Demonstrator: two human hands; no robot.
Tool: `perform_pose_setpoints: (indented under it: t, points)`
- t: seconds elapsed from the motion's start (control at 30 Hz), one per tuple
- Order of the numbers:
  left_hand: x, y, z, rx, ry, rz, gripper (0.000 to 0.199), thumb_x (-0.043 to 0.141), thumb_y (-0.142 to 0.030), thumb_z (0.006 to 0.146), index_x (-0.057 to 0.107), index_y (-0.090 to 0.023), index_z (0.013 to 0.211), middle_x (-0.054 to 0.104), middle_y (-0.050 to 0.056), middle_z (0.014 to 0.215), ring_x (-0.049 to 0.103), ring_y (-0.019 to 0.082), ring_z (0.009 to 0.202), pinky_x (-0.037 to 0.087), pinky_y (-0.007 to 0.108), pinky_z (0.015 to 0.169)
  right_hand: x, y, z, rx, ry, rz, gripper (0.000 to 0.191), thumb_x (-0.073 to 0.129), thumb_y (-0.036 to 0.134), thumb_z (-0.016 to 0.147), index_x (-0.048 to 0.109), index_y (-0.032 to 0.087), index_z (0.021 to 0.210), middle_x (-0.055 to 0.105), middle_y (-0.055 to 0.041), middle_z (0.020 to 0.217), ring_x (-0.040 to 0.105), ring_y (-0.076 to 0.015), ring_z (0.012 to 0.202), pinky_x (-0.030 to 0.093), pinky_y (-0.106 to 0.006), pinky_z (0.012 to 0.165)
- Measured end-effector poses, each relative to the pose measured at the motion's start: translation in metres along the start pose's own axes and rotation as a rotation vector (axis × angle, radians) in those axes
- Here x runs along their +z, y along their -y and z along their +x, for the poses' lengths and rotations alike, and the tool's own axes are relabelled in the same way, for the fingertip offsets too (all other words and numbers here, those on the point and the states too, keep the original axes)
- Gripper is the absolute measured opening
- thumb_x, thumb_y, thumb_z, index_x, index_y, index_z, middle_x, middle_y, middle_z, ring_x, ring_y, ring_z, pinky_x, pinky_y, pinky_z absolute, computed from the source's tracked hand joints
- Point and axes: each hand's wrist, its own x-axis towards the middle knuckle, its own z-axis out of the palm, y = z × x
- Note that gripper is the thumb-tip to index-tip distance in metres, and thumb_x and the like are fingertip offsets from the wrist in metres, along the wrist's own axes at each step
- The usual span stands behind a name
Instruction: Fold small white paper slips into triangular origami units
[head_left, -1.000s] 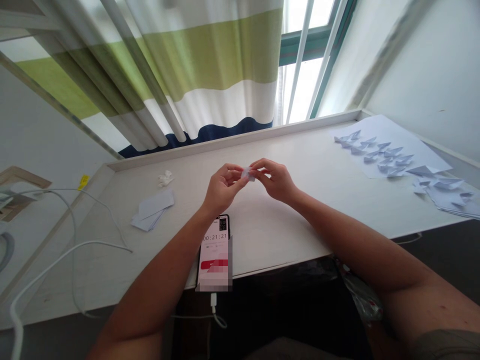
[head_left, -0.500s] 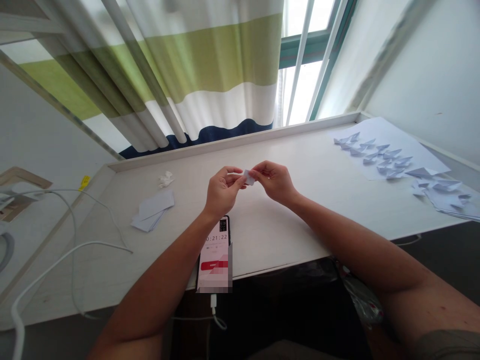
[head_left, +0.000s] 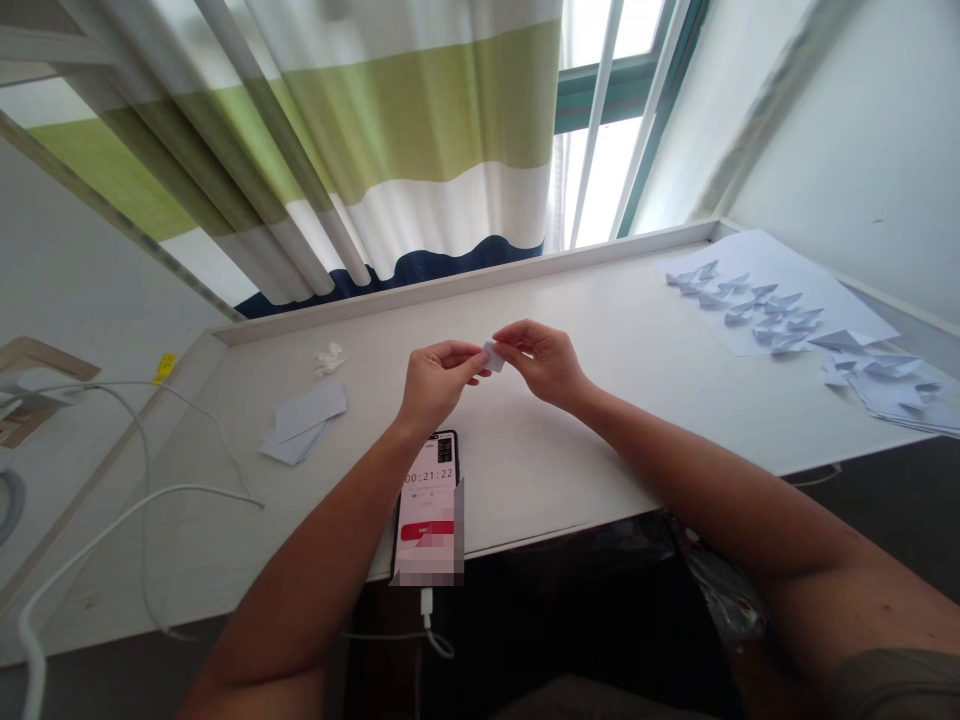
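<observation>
A small folded piece of white paper is held above the middle of the white desk. My left hand pinches its left side between thumb and fingers. From the right, my right hand grips the upper edge with thumb and forefinger. The fingertips hide part of the folds. Beneath my left forearm lies a phone with a running timer on its screen and a white cable plugged into its lower end.
Several folded paper boats stand on white sheets at the right. Loose paper slips and a crumpled tissue lie at the left, near white cables. A raised ledge borders the desk below the curtain.
My left hand has shifted slightly left, its fingers now straighter along the paper. Both hands still pinch the folded piece, and the view has moved a little.
</observation>
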Motion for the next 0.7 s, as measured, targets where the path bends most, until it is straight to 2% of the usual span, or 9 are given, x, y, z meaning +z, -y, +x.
perform_pose_setpoints:
  t: [0.13,0.27,0.43,0.6,0.63,0.7]
  points:
    - [0.000,-0.002,-0.002,0.012,0.006,0.056,0.029,0.094,-0.044,0.081,0.085,-0.018,0.090,0.085,0.009,0.086,0.082,0.023,0.081,0.063,0.032,0.069,-0.001,0.002,0.000,0.075,0.077,0.000,0.038,0.082,0.057,0.093,0.080,0.021,0.103,0.083,-0.0067,0.096,0.079,-0.0211,0.088,0.066,-0.042,0.085]
    - [0.000,0.005,0.000,0.011,0.028,0.075,0.033,0.096,-0.048,0.078,0.085,-0.019,0.089,0.085,0.009,0.086,0.081,0.023,0.081,0.063,0.032,0.068,-0.001,0.003,0.000,0.077,0.119,-0.027,0.030,0.082,0.051,0.094,0.081,0.021,0.092,0.083,-0.0052,0.088,0.077,-0.0199,0.082,0.063,-0.040,0.081]
    - [0.000,0.012,0.005,-0.005,0.060,-0.025,0.041,0.100,-0.052,0.072,0.084,-0.018,0.086,0.084,0.009,0.083,0.080,0.023,0.077,0.066,0.038,0.076,0.000,0.003,0.000,0.039,0.062,-0.116,0.033,0.080,0.054,0.096,0.081,0.023,0.086,0.083,-0.0045,0.085,0.075,-0.0200,0.080,0.062,-0.039,0.078]
    - [-0.002,0.018,0.010,0.101,0.027,-0.048,0.039,0.097,-0.053,0.077,0.085,-0.019,0.090,0.085,0.009,0.092,0.078,0.022,0.088,0.063,0.037,0.086,-0.002,0.007,0.003,-0.017,0.023,-0.176,0.040,0.080,0.064,0.094,0.084,0.024,0.094,0.083,-0.0054,0.092,0.075,-0.0210,0.086,0.062,-0.040,0.084]
    - [-0.003,0.019,0.011,0.116,0.002,-0.040,0.037,0.096,-0.053,0.078,0.084,-0.019,0.090,0.084,0.008,0.092,0.077,0.020,0.087,0.062,0.036,0.085,-0.004,0.008,0.003,-0.029,0.020,-0.196,0.041,0.080,0.065,0.093,0.084,0.024,0.096,0.082,-0.0050,0.090,0.074,-0.0202,0.084,0.062,-0.039,0.082]
    - [-0.006,0.020,0.014,0.126,-0.047,-0.023,0.036,0.095,-0.052,0.079,0.083,-0.020,0.089,0.083,0.007,0.092,0.074,0.019,0.086,0.059,0.033,0.082,-0.007,0.009,0.004,-0.004,0.031,-0.221,0.045,0.079,0.068,0.094,0.084,0.023,0.100,0.074,-0.0010,0.073,0.066,-0.0164,0.066,0.057,-0.035,0.068]
